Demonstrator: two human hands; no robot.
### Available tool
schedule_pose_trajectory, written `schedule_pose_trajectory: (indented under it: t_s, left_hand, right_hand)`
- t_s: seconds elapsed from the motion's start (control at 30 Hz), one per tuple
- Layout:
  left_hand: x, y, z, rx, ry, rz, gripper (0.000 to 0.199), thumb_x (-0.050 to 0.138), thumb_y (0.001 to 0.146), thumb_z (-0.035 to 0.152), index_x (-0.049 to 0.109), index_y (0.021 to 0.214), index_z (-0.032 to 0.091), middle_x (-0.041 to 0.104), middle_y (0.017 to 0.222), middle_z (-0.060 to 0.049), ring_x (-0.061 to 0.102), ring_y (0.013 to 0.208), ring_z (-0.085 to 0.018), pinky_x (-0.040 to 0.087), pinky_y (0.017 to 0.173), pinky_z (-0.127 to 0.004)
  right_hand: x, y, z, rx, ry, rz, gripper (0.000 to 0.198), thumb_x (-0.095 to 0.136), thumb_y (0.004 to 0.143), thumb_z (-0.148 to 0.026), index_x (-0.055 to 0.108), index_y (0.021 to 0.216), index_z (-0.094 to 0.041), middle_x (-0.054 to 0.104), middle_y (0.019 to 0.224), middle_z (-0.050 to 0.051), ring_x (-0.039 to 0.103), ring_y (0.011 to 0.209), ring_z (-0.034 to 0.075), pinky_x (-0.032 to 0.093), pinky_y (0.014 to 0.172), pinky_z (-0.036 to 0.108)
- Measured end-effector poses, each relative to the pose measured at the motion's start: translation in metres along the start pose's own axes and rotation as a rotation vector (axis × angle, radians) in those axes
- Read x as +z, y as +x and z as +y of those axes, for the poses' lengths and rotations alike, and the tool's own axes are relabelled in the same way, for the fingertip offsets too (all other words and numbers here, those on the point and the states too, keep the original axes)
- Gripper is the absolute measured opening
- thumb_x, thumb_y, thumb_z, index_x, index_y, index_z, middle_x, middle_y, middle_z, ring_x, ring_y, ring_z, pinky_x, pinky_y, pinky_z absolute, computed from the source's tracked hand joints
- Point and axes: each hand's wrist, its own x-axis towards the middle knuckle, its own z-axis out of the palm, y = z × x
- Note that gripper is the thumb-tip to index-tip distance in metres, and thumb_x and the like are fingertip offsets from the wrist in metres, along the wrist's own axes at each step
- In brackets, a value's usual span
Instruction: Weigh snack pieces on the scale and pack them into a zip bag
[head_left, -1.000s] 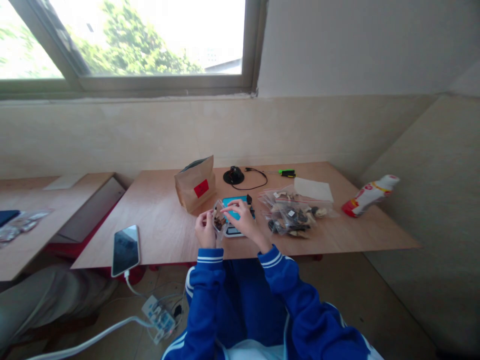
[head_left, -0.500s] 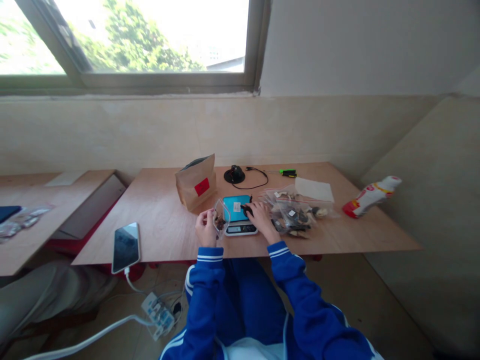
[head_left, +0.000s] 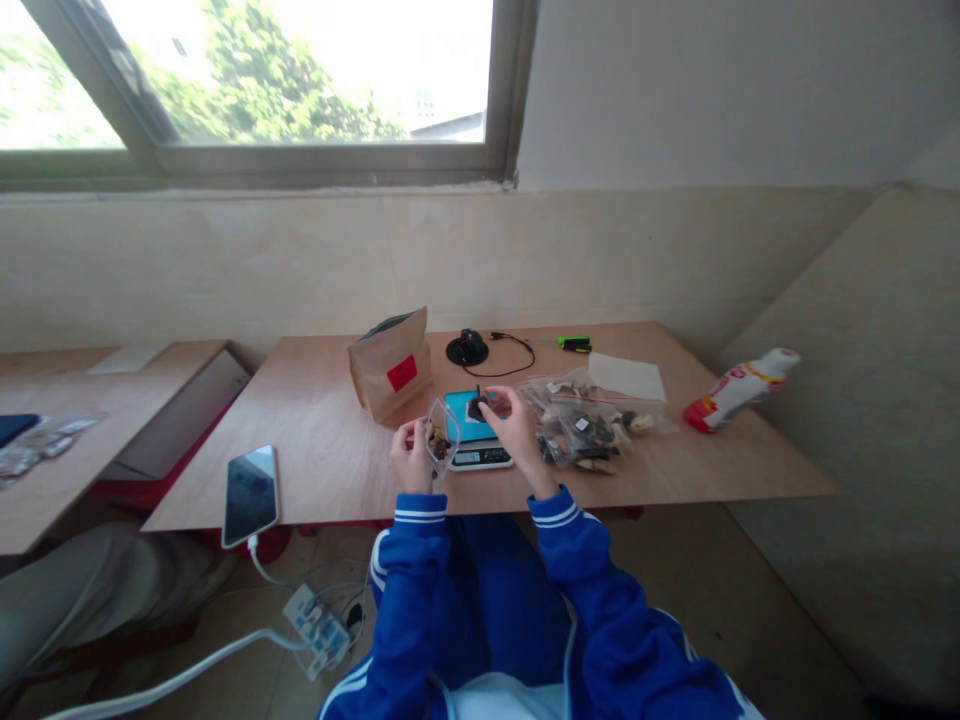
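The head view showed the left hand [head_left: 412,452] gripping a small clear bag [head_left: 441,438] upright over the counter [head_left: 330,450], while the right hand [head_left: 514,428], just right of it, pinched a dark piece [head_left: 477,406] above the scale [head_left: 478,435].

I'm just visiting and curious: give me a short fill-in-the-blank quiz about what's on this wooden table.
1. The left hand holds up a small clear plastic ____ with dark pieces inside.
2. The right hand pinches a small dark piece above the small digital scale with a ____ top.
3. The brown paper bag bears a ____ label.
4. The white smartphone lies screen-up near the table's ____ edge, a white cable plugged in.

Missing words: bag; blue; red; front
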Motion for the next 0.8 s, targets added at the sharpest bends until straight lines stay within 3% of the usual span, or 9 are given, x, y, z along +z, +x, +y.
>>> schedule_pose_trajectory:
  t_s: [0.07,0.17,0.27,0.43,0.57,0.67,0.8]
  left_hand:
    - [0.002,-0.001,0.001,0.003,0.011,-0.002,0.029,0.054,0.081,0.041,0.069,0.085,0.017,0.068,0.085,-0.007,0.06,0.074,-0.016,0.047,0.071,-0.03]
    - [0.003,-0.003,0.002,0.028,0.027,-0.009,0.032,0.053,0.081,0.043,0.069,0.087,0.016,0.069,0.085,-0.008,0.06,0.074,-0.017,0.047,0.072,-0.031]
    - [0.003,-0.004,0.002,0.058,0.023,-0.01,0.033,0.053,0.081,0.044,0.069,0.087,0.015,0.069,0.087,-0.008,0.061,0.076,-0.018,0.046,0.071,-0.03]
    - [-0.001,-0.004,0.001,0.038,-0.017,0.0,0.035,0.055,0.08,0.046,0.068,0.087,0.015,0.069,0.087,-0.008,0.061,0.074,-0.017,0.046,0.068,-0.029]
    - [-0.005,-0.001,-0.002,0.008,-0.025,0.038,0.034,0.055,0.08,0.045,0.069,0.088,0.015,0.069,0.086,-0.008,0.062,0.077,-0.018,0.047,0.072,-0.029]
    - [-0.008,0.002,-0.003,0.005,-0.082,0.047,0.034,0.057,0.08,0.045,0.069,0.089,0.015,0.069,0.09,-0.008,0.063,0.084,-0.018,0.048,0.076,-0.029]
    - [-0.008,0.003,-0.006,0.032,-0.17,0.074,0.032,0.056,0.081,0.045,0.068,0.089,0.016,0.069,0.091,-0.006,0.064,0.087,-0.017,0.048,0.078,-0.028]
  right_hand:
    - [0.003,-0.003,-0.027,-0.022,0.057,-0.016,0.024,0.059,0.081,-0.025,0.058,0.104,-0.018,0.061,0.094,0.006,0.059,0.079,0.017,0.051,0.073,0.031]
    - [0.013,-0.011,-0.054,-0.073,-0.045,-0.06,0.022,0.057,0.079,-0.017,0.058,0.101,-0.019,0.058,0.096,0.006,0.058,0.087,0.02,0.051,0.079,0.035]
    - [0.024,-0.02,-0.063,-0.1,-0.12,-0.128,0.024,0.056,0.078,-0.011,0.058,0.101,-0.019,0.057,0.1,0.008,0.056,0.097,0.023,0.048,0.087,0.038]
    - [0.025,-0.023,-0.063,-0.154,-0.021,-0.239,0.013,0.054,0.084,-0.019,0.06,0.096,-0.02,0.064,0.095,0.006,0.058,0.093,0.02,0.047,0.086,0.034]
    - [0.011,-0.005,-0.031,-0.098,-0.059,-0.122,0.022,0.04,0.091,-0.019,0.061,0.098,-0.019,0.066,0.099,0.007,0.06,0.094,0.018,0.047,0.085,0.031]
    - [0.002,0.014,0.016,-0.021,-0.359,-0.149,0.031,0.035,0.086,-0.006,0.061,0.101,-0.016,0.065,0.104,0.01,0.059,0.098,0.019,0.045,0.088,0.031]
    - [-0.005,0.033,0.066,0.004,-0.492,-0.225,0.028,0.04,0.08,-0.001,0.064,0.091,-0.011,0.066,0.1,0.015,0.056,0.099,0.023,0.04,0.092,0.036]
